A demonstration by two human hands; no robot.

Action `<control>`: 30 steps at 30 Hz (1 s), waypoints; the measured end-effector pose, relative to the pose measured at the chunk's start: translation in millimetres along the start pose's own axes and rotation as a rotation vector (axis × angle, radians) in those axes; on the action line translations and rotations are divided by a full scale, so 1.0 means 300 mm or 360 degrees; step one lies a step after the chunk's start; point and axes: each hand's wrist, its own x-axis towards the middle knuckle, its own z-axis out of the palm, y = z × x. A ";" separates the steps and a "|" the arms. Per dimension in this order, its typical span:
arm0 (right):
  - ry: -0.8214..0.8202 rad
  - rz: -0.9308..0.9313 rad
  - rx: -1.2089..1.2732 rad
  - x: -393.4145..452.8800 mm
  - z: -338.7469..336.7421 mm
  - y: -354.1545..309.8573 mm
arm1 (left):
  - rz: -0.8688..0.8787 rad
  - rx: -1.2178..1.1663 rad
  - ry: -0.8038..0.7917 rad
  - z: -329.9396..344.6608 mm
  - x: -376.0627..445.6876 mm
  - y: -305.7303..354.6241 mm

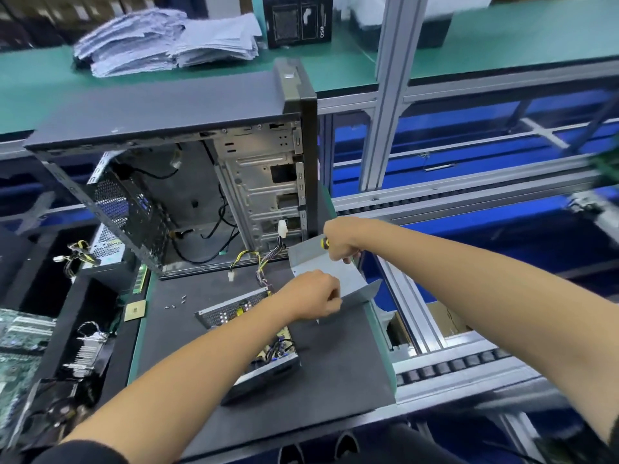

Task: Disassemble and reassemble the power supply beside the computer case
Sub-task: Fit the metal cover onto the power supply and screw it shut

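The power supply (254,336) lies opened on the dark mat of the counter (335,363) at lower centre of the frame, in front of the open-sided computer case (187,169); its circuit board and wiring are exposed, so the disassembly half looks done. The grey metal cover (335,272) is tilted just right of it, probably so it can be lifted clear or lowered back over the base. The left hand (311,299) has its fingers curled onto the cover's near edge, steadying it. The right hand (340,241), at the cover's far edge, is closed round a yellow-and-black screwdriver (324,243), kept ready for the screws. Loose screws (177,301) lie apart to the left on the mat, out of the working area
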 end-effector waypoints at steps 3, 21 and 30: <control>0.0062 -0.0017 0.0003 -0.021 0.003 0.007 | -0.0041 0.0068 0.0004 0.008 0.010 0.014; 0.1400 -0.0022 0.0286 -0.133 -0.126 -0.123 | -0.0895 -0.1727 0.0900 -0.219 -0.228 -0.167; 0.1453 0.0120 0.0997 -0.082 -0.046 -0.351 | -0.1034 -0.2508 0.0977 -0.129 -0.471 -0.334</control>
